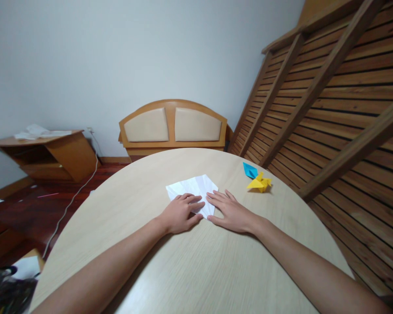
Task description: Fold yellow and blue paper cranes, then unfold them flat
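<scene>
A white sheet of paper (196, 185) with fold creases lies flat on the round wooden table (222, 270). My left hand (183, 213) rests on its near left part, fingers stretched out towards the right. From the other side, my right hand (227, 210) lies over the paper's right edge with its fingers spread. The fingertips of both hands come close to each other near the middle of the sheet, and they cover part of it. To the right of my right hand sit a yellow origami figure (260, 183) and a blue folded paper piece (249, 170).
Beyond the table stands a wooden headboard (173, 124) with cream panels. A slatted wooden frame (327, 131) leans at the right. A low cabinet (62, 152) with papers on top is at the left, and a white cable (74, 198) runs along the floor.
</scene>
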A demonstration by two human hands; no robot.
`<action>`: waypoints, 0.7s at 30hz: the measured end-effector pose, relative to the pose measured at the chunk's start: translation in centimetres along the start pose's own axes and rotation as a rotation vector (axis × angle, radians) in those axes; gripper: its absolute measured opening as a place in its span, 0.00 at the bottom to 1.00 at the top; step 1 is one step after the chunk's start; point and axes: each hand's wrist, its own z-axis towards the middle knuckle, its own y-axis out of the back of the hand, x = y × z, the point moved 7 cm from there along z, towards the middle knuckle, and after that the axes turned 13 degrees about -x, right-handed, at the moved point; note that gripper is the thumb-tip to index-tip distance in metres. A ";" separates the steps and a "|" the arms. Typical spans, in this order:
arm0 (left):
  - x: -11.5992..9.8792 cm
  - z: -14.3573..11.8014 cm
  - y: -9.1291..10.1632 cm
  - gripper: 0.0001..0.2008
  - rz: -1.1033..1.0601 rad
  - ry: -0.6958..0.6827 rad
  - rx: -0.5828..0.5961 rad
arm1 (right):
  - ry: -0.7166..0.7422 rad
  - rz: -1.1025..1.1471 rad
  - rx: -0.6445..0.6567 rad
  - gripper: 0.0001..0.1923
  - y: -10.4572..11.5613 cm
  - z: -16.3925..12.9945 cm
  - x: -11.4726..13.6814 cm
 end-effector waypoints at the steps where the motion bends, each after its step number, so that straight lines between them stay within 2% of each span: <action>1: 0.0 0.0 0.0 0.22 0.002 0.002 0.001 | 0.030 0.012 -0.005 0.34 0.2 0.0 0.2; 5: 0.1 0.0 0.0 0.23 0.006 0.005 -0.005 | 0.139 0.045 -0.018 0.27 0.7 0.2 1.1; 9: 0.1 0.0 0.1 0.22 0.005 0.008 -0.015 | 0.189 0.065 -0.055 0.26 1.2 0.3 1.7; 12: 0.1 0.0 0.1 0.22 0.008 0.019 -0.018 | 0.217 0.078 -0.073 0.24 1.5 0.2 2.0; 21: -0.1 0.0 0.3 0.21 0.066 -0.005 -0.028 | 0.249 0.072 -0.091 0.12 1.5 0.4 1.6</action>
